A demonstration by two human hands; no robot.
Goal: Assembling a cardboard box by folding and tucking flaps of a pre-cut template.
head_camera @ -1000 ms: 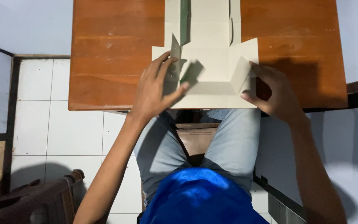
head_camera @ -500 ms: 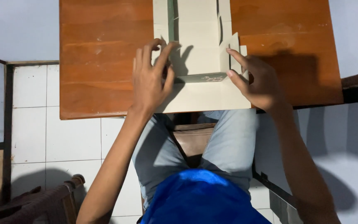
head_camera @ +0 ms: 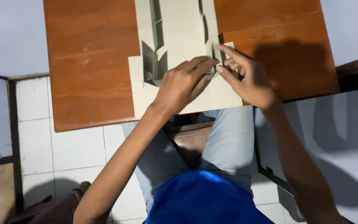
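- Looking down from the head camera, I see a pale cardboard sheet (head_camera: 175,54) lying flat on a reddish-brown wooden table (head_camera: 88,62), its near edge reaching the table's front edge above my lap.
- My left hand (head_camera: 183,85) lies across the middle of the sheet, knuckles up, fingers close together and stretched toward the right side flap (head_camera: 220,52).
- My right hand (head_camera: 249,81) sits at the sheet's right edge, index finger extended along the flap; thumb and index are pinched near the flap's edge, though I cannot tell how firmly they grip it.
- Fingertips of both hands meet at that flap, touching or just beside one another.
- On the sheet's left side, another flap (head_camera: 150,62) stands partly raised, casting a dark shadow.
- Below the table: white floor tiles (head_camera: 34,137), light trousers and a blue shirt (head_camera: 204,199).
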